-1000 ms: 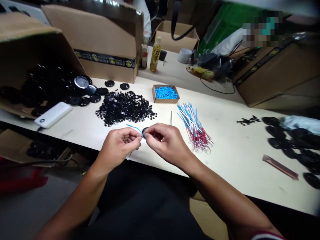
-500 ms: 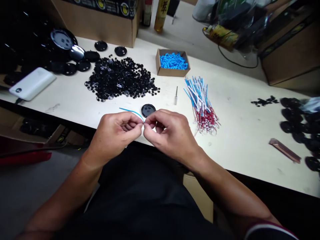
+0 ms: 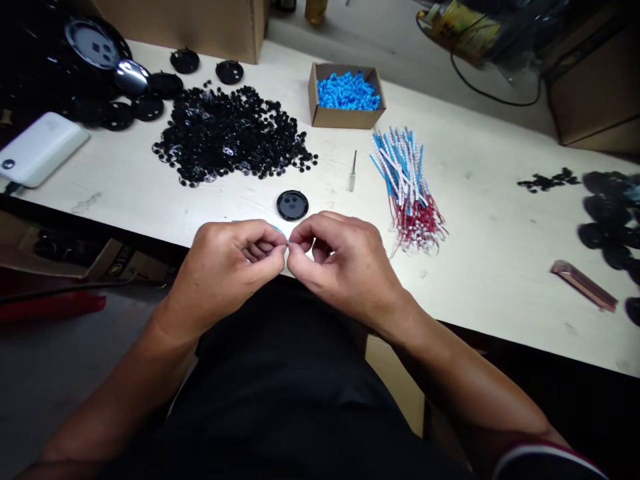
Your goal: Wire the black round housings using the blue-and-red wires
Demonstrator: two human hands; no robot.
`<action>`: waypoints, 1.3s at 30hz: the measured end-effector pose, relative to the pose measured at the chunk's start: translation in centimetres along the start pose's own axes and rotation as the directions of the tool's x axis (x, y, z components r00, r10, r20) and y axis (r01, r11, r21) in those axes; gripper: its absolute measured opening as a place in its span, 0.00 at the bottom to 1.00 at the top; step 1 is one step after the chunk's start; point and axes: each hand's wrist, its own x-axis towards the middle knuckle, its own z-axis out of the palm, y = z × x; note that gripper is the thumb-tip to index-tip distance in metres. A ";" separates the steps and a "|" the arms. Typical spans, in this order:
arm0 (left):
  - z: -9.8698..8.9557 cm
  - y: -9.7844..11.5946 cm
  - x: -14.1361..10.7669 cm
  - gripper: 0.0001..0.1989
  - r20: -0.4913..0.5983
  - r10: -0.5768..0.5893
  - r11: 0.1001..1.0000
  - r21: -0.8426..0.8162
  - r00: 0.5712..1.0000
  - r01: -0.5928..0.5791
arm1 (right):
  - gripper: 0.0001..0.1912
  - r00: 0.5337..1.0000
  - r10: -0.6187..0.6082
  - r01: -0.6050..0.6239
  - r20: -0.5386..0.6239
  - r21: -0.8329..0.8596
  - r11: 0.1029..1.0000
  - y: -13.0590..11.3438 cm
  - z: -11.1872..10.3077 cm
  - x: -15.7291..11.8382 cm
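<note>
My left hand (image 3: 235,277) is closed in a pinch at the table's front edge, its fingertips on a thin blue wire (image 3: 279,230). Most of that wire is hidden behind the left fingers. Fingertip to fingertip with it, my right hand (image 3: 340,267) is also pinched shut at the wire's end. What exactly lies between the tips is too small to make out. Just beyond the hands, a round black cover (image 3: 293,205) with small holes lies flat on the table. A small screwdriver (image 3: 353,172) with a clear handle lies farther back.
A pile of small black parts (image 3: 225,137) spreads at back left, near a white power bank (image 3: 47,148). A cardboard box (image 3: 347,119) holds blue pieces. Right of it lies a bundle of blue, white and red wires (image 3: 407,183). More black discs (image 3: 607,220) sit far right.
The view has tipped down and shifted, so the table things sit higher in the picture. The hands keep their pinch; less of the blue wire shows above the left hand.
</note>
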 end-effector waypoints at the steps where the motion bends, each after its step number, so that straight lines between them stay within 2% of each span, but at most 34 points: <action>1: 0.1 0.0 0.0 0.05 0.004 0.012 1.000 0.019 1.000 -0.012 | 0.04 1.000 0.006 -0.006 0.011 0.003 1.000 0.1 -0.1 0.0; 8: 0.1 -0.1 0.0 0.06 0.040 0.125 0.984 0.125 0.991 -0.129 | 0.05 0.996 0.021 -0.022 0.089 0.010 1.000 0.3 -0.5 0.2; 13: 0.1 -0.4 -0.2 0.06 0.044 0.058 0.995 0.074 0.997 -0.061 | 0.06 0.989 0.066 -0.091 0.131 0.192 0.977 0.7 -0.5 0.4; 20: -0.1 -0.7 -0.5 0.06 0.052 0.004 1.000 0.000 0.999 -0.004 | 0.04 0.957 0.182 -0.259 0.224 0.386 0.886 1.2 -0.4 0.1; 26: -0.4 -0.5 -0.4 0.07 0.076 0.014 1.000 -0.022 0.997 -0.012 | 0.05 0.952 0.218 -0.279 0.214 0.319 0.906 0.8 -0.4 -0.2; 32: -0.4 -0.5 -0.5 0.07 0.082 0.012 1.000 -0.021 0.997 -0.010 | 0.06 0.975 0.162 -0.193 0.151 0.223 0.956 0.2 -0.4 -0.3; 39: -0.5 -0.3 -0.7 0.08 0.108 -0.020 0.998 -0.055 0.994 0.026 | 0.08 0.977 0.122 -0.160 0.172 0.226 0.961 0.0 -0.6 -0.1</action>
